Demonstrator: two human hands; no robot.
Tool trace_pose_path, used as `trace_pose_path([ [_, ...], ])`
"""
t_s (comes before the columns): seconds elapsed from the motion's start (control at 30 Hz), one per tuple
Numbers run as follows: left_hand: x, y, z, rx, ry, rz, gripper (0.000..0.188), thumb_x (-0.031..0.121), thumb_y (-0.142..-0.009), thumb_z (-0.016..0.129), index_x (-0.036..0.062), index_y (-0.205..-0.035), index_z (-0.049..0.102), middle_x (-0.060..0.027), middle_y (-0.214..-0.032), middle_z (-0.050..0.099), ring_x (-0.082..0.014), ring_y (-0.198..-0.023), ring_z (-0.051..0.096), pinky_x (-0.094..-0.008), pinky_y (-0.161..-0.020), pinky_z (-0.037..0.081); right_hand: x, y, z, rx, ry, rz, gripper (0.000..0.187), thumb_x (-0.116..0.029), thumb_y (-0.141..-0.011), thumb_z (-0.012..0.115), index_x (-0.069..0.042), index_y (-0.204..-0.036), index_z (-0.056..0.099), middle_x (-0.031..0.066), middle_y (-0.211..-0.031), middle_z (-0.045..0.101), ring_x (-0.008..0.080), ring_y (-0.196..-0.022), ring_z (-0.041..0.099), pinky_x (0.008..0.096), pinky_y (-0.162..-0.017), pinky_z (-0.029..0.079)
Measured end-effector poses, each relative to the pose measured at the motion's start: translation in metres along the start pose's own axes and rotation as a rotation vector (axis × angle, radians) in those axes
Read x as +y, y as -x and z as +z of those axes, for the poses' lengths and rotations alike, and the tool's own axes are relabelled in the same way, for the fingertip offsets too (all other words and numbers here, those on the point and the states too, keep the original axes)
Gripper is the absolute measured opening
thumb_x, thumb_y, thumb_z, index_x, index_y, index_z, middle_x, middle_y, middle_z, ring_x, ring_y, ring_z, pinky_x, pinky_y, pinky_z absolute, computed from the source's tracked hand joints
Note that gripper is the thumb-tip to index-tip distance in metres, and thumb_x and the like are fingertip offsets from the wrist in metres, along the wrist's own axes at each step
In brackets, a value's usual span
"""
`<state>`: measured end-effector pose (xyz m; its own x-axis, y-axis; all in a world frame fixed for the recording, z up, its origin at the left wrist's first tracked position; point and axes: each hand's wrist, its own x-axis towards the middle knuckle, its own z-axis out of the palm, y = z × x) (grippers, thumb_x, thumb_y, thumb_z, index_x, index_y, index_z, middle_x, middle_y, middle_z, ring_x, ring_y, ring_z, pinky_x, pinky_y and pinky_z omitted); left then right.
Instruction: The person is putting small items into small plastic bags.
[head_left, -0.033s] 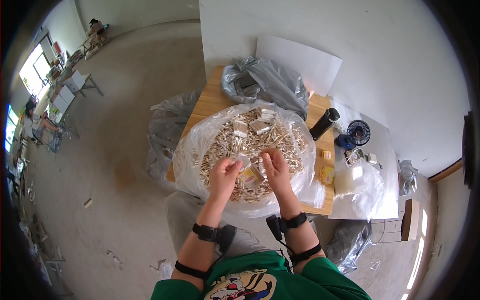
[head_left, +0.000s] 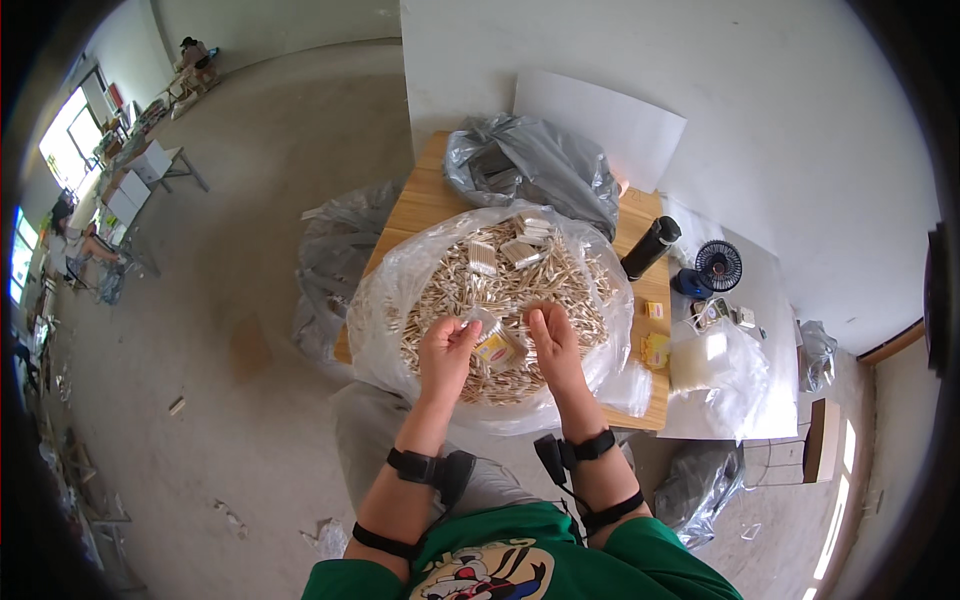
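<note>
small clear box [head_left: 492, 343] — yellow label, swab-filled

Your left hand [head_left: 447, 345] and right hand [head_left: 553, 340] pinch a small clear packet [head_left: 493, 345] over the sticks [head_left: 520, 285] heaped in a clear bag [head_left: 385, 310]; bottle [head_left: 650, 247] and fan [head_left: 716, 266] stand right.

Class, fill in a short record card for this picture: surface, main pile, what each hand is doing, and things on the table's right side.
Surface: light wooden table
Main pile: pale wooden sticks heaped in an open clear plastic bag
Left hand: grips a small clear plastic packet with a yellow label
Right hand: fingertips pinching at the packet's top
Right side: black cylindrical bottle, small blue desk fan
Behind pile: crumpled grey plastic bag
</note>
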<state>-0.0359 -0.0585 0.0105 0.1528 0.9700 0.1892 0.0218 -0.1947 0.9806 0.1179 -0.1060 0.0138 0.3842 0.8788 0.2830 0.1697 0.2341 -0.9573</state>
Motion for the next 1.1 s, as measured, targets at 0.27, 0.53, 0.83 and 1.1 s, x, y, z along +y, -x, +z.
trace_pose_path([
  [0.27, 0.002, 0.01, 0.005, 0.144, 0.572, -0.393, 0.014, 0.015, -0.083, 0.07, 0.0054, -0.078, 0.061, -0.0003, -0.078, 0.063, -0.0057, -0.068, 0.052, -0.0225, -0.068, 0.041, 0.012, 0.031, 0.012, 0.104, -0.309, 0.388, 0.032, -0.035, -0.098, 0.042, -0.006, -0.11, 0.046, 0.003, -0.091, 0.052, 0.0098, -0.081, 0.054, 0.0239, -0.059, 0.053],
  [0.53, 0.002, 0.008, -0.008, 0.05, 0.582, -0.538, 0.018, 0.026, -0.086, 0.067, 0.0077, -0.086, 0.066, 0.0028, -0.082, 0.064, -0.0033, -0.069, 0.047, -0.0202, -0.065, 0.035, -0.008, 0.031, 0.023, -0.04, -0.384, 0.469, 0.025, -0.029, -0.098, 0.043, -0.005, -0.102, 0.044, 0.0033, -0.084, 0.053, 0.0078, -0.066, 0.055, 0.0224, -0.051, 0.051],
  [0.83, 0.0, 0.017, -0.005, -0.06, 0.601, -0.608, 0.014, 0.019, -0.088, 0.063, 0.0053, -0.09, 0.064, 0.0025, -0.079, 0.06, -0.0053, -0.066, 0.047, -0.0204, -0.061, 0.039, 0.008, 0.024, 0.02, 0.188, -0.2, 0.356, 0.022, -0.024, -0.096, 0.049, -0.003, -0.091, 0.046, 0.0011, -0.069, 0.052, 0.0049, -0.053, 0.047, 0.0191, -0.044, 0.039],
  [1.1, -0.006, 0.025, 0.021, 0.071, 0.19, -0.203, 0.016, 0.013, -0.09, 0.06, 0.0052, -0.078, 0.052, 0.0036, -0.064, 0.048, -0.004, -0.057, 0.042, -0.021, -0.051, 0.037, 0.007, 0.017, 0.023, 0.243, -0.181, 0.266, 0.023, -0.02, -0.095, 0.051, -0.001, -0.083, 0.052, 0.0001, -0.062, 0.049, 0.0065, -0.057, 0.042, 0.0241, -0.051, 0.037],
])
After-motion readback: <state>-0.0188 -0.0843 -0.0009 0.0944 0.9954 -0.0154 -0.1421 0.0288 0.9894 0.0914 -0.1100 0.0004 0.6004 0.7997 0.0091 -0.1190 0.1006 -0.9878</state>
